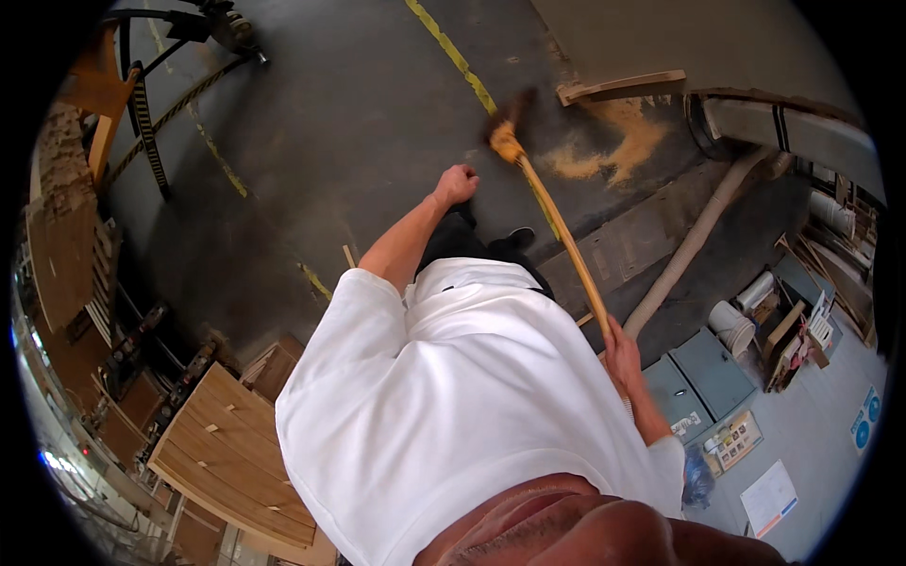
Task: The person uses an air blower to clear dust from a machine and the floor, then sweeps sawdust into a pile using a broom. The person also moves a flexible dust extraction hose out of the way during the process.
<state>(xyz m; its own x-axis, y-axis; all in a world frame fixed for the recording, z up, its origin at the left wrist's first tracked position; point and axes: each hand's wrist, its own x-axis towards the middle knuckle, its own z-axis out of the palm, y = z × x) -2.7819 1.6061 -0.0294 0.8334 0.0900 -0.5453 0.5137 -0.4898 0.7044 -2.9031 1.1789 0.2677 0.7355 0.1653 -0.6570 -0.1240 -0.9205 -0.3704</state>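
Observation:
My right hand [620, 357] is wrapped round the upper part of a broom's long wooden handle [564, 231]. The broom slants away from me, and its dark head [510, 118] is smeared by motion on the grey floor. Yellowish binding shows where the handle meets the head. My left hand [459, 183] hangs in front of my body as a loose fist, apart from the broom, with nothing visible in it. Beyond the broom, light sawdust [630, 141] is spread over the floor.
A wooden strip [623, 87] lies behind the sawdust. To the right run a pale hose [698, 241] and grey cabinets [696, 379], with a white bucket [732, 326] nearby. Curved wooden panels [231, 453] stand at left, a black-and-yellow striped frame [148, 132] at far left.

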